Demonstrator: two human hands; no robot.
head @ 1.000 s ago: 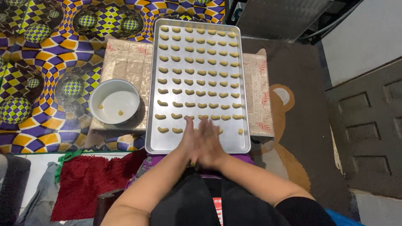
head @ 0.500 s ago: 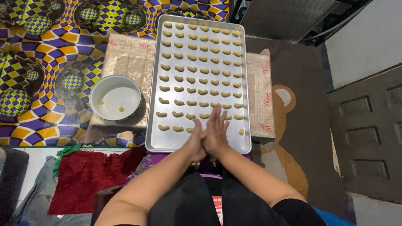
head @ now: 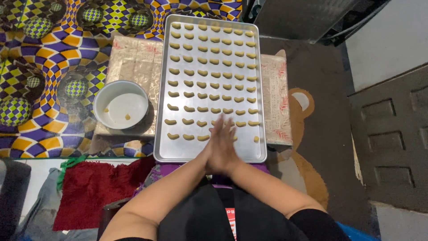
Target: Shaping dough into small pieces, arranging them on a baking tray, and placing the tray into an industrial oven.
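Grip first: the left hand (head: 213, 149) and right hand (head: 228, 151) are pressed flat together, palm to palm, fingers pointing away over the near end of the baking tray (head: 178, 152). Whether anything lies between the palms I cannot tell — the hands hide it.

By the look of it, the step in hand is shaping between the palms. The tray is nearly filled with small pale crescent pieces (head: 209, 72) set in even rows. Only the nearest row looks unfinished: three pieces at its left, one lone piece (head: 256, 139) at the right, and the stretch between them partly hidden under the fingers. Setting another piece down would call for parting the palms gently and matching the spacing of the rows without nudging the neighbours.

Left of the tray stands a white bowl (head: 99, 96), almost empty, with two small bits (head: 127, 117) on its bottom. Tray and bowl both rest on a low counter (head: 133, 58) wrapped in pale patterned paper. It stands on the floor, on a purple-and-yellow checkered mat (head: 53, 53) and a brown rug (head: 321, 67) with a bear figure. A red towel (head: 98, 187) lies near the person's left arm — a dark panelled door (head: 388, 134) lies at the right.
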